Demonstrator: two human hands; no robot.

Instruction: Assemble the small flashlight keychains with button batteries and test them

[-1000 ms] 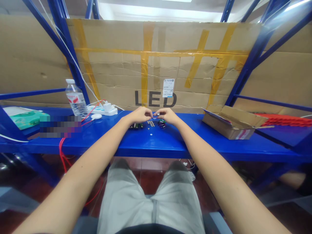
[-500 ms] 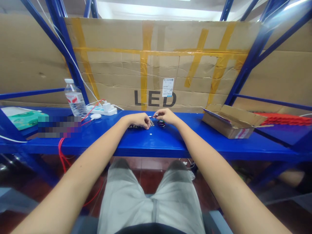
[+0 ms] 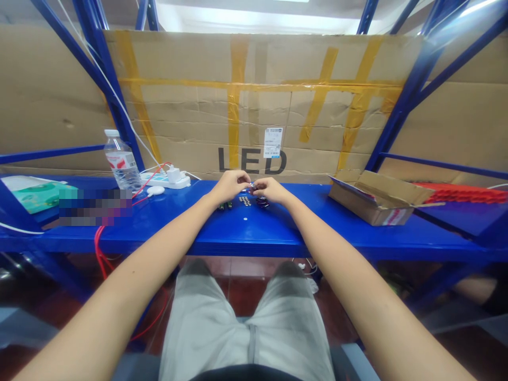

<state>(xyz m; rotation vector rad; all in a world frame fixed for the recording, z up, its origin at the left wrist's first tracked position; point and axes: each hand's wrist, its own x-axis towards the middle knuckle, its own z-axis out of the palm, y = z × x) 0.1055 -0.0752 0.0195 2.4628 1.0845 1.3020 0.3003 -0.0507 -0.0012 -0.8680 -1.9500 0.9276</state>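
My left hand (image 3: 229, 186) and my right hand (image 3: 269, 189) meet fingertip to fingertip above the blue shelf (image 3: 254, 233), both pinched on a tiny part that I cannot make out. Below them lies a cluster of small round button cells (image 3: 245, 200). A few small cylindrical batteries (image 3: 224, 206) lie under my left hand. A dark pile of small ring-like parts (image 3: 262, 201) sits under my right hand. One single cell (image 3: 245, 217) lies a little nearer to me.
A water bottle (image 3: 120, 161) stands at the left, with a white power strip (image 3: 166, 179) and red wire (image 3: 103, 244) beside it. An open cardboard box (image 3: 377, 198) sits at the right. A taped cardboard sheet marked LED (image 3: 262, 100) closes the back. Blue rack posts flank both sides.
My left hand dropped to the small parts on the shelf, then rose again and now meets my right hand's fingertips. My right hand stayed nearly in place.
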